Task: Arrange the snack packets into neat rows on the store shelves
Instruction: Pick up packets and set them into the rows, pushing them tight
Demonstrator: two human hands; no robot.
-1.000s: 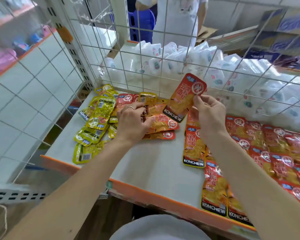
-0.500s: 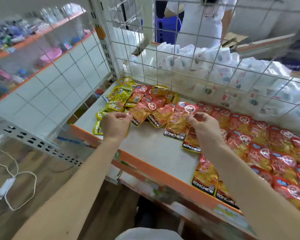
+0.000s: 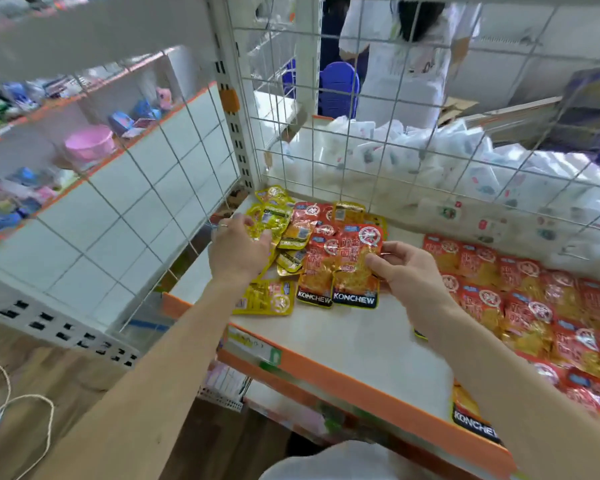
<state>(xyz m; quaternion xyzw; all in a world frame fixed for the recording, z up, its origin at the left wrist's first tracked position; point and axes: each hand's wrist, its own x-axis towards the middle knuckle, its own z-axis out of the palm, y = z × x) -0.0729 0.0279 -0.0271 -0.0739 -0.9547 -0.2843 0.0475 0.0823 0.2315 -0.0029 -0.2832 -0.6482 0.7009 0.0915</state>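
Observation:
My right hand (image 3: pixel 407 271) pinches the right edge of an orange Konchew packet (image 3: pixel 357 268) lying on the white shelf (image 3: pixel 361 344); a second orange packet (image 3: pixel 317 275) lies just left of it. My left hand (image 3: pixel 238 249) rests with curled fingers on a loose heap of yellow packets (image 3: pixel 269 221) at the shelf's back left corner; whether it grips one is unclear. One yellow packet (image 3: pixel 265 297) lies near the front edge. Orange packets in rows (image 3: pixel 520 292) cover the right side of the shelf.
A white wire grid (image 3: pixel 378 126) closes the shelf's back and left side. White packets (image 3: pixel 447 157) are piled behind it, and a person in white stands beyond. An orange strip (image 3: pixel 343 372) edges the shelf front. Toys and a pink bowl (image 3: pixel 89 143) fill shelves at left.
My right hand brought the raised orange packet down and laid it beside another near the heap. My left hand moved back onto the yellow packets. The view shifted left and farther back.

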